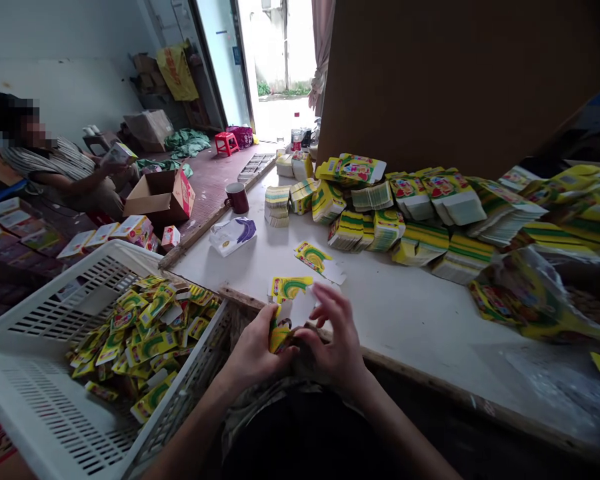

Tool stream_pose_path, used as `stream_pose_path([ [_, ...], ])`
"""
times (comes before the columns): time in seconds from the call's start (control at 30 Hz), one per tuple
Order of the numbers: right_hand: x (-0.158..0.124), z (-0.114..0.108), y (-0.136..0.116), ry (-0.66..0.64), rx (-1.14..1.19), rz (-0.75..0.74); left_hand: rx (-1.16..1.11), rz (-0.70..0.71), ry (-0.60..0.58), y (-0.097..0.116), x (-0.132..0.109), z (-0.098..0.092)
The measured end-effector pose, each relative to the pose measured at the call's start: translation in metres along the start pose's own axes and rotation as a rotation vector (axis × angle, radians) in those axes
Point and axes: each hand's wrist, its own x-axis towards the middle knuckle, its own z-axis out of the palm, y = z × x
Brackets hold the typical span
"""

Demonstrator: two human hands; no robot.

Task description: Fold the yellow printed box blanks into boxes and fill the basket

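Observation:
My left hand (pixel 253 350) is closed around a small yellow-and-green printed carton (pixel 281 330), held upright at the table's near edge. White inner card shows at its top. My right hand (pixel 336 337) is just right of the carton, its fingers curled but apart and slightly blurred; the thumb comes close to the carton's lower edge, and I cannot tell whether it touches. Behind the carton a yellow printed panel (pixel 291 288) shows; whether it belongs to the held carton is unclear. Farther back, a flat carton (pixel 314 257) lies on the white tabletop (pixel 380 300).
To my left, a white slatted crate (pixel 25 380) holds many small cartons. Stacked flat cartons (pixel 420 243) line the table's back, beside an open plastic bag (pixel 535 293). A maroon mug (pixel 237 198) and a tissue box (pixel 233 235) stand left. Another person (pixel 65 167) sits beyond the crate.

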Motion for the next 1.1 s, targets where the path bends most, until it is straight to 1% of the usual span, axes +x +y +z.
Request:
stream_pose_path([
  [0.03,-0.001,0.002,-0.001,0.078,0.053,0.1,0.042,0.009,0.069,-0.002,0.0,0.003],
  [0.07,-0.002,0.005,-0.001,0.095,0.123,0.196,0.085,0.017,0.124,-0.003,-0.001,0.006],
  [0.1,-0.002,0.007,-0.002,0.054,0.204,0.281,0.122,0.026,0.163,-0.005,-0.001,0.009],
  [0.17,-0.001,0.011,-0.003,-0.111,0.343,0.41,0.179,0.049,0.188,-0.006,-0.003,0.013],
  [0.2,0.0,0.012,-0.005,-0.184,0.388,0.459,0.198,0.073,0.177,-0.006,-0.004,0.015],
  [0.23,0.002,0.013,-0.007,-0.231,0.42,0.492,0.215,0.109,0.158,-0.006,-0.006,0.017],
  [0.27,0.004,0.013,-0.009,-0.25,0.442,0.505,0.233,0.154,0.135,-0.005,-0.007,0.018],
  [0.33,0.007,0.013,-0.012,-0.257,0.489,0.488,0.268,0.242,0.094,-0.002,-0.008,0.019],
  [0.4,0.008,0.01,-0.013,-0.256,0.526,0.445,0.29,0.278,0.068,0.0,-0.008,0.019],
  [0.43,0.007,0.009,-0.012,-0.261,0.53,0.425,0.287,0.267,0.065,0.0,-0.007,0.019],
  [0.5,0.002,0.006,-0.009,-0.295,0.511,0.366,0.245,0.195,0.058,-0.001,-0.005,0.019],
  [0.57,-0.003,0.004,-0.004,-0.346,0.43,0.25,0.174,0.119,0.053,-0.006,-0.002,0.022],
  [0.63,-0.006,0.005,0.001,-0.369,0.326,0.134,0.088,0.091,0.086,-0.01,0.001,0.025],
  [0.7,-0.006,0.007,0.007,-0.328,0.267,0.081,0.009,0.097,0.161,-0.013,0.002,0.027],
  [0.73,-0.005,0.009,0.01,-0.281,0.263,0.082,-0.003,0.098,0.206,-0.013,0.003,0.026],
  [0.8,-0.002,0.01,0.016,-0.165,0.261,0.108,0.059,0.087,0.266,-0.012,0.004,0.023],
  [0.83,0.0,0.01,0.018,-0.133,0.245,0.113,0.114,0.078,0.273,-0.012,0.004,0.02],
  [0.87,0.001,0.01,0.021,-0.133,0.217,0.108,0.165,0.069,0.263,-0.011,0.004,0.016],
  [0.9,0.003,0.008,0.023,-0.166,0.179,0.097,0.197,0.059,0.242,-0.01,0.003,0.013],
  [1.0,0.008,-0.002,0.025,-0.35,0.069,0.082,0.201,0.043,0.195,-0.01,0.002,0.006],
  [1.1,0.016,-0.019,0.022,-0.504,0.052,0.072,0.172,0.029,0.163,-0.009,0.001,0.003],
])
